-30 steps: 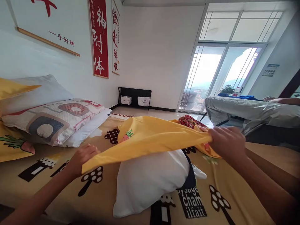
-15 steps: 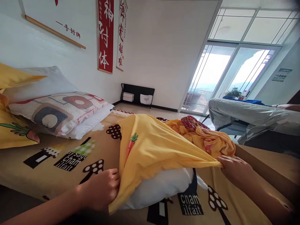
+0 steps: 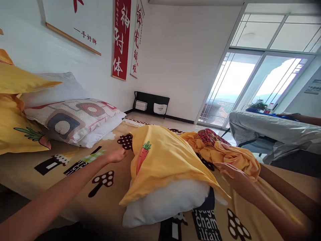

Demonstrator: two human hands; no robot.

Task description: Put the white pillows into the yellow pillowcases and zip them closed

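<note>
Near the front edge of the bed (image 3: 112,206), a white pillow (image 3: 165,204) pokes out from under a carrot-print yellow pillowcase (image 3: 168,155) draped over it. Beige sheet shows along the pillowcase's left side, where the left hand (image 3: 116,155) is just beside it, fingers curled in, clear of the cloth; off its right edge, the right hand (image 3: 233,174) is released, fingers straight, near a crumpled yellow cloth (image 3: 240,157). Farther back, a patterned pillow (image 3: 85,117) lies towards the bed's left edge.
</note>
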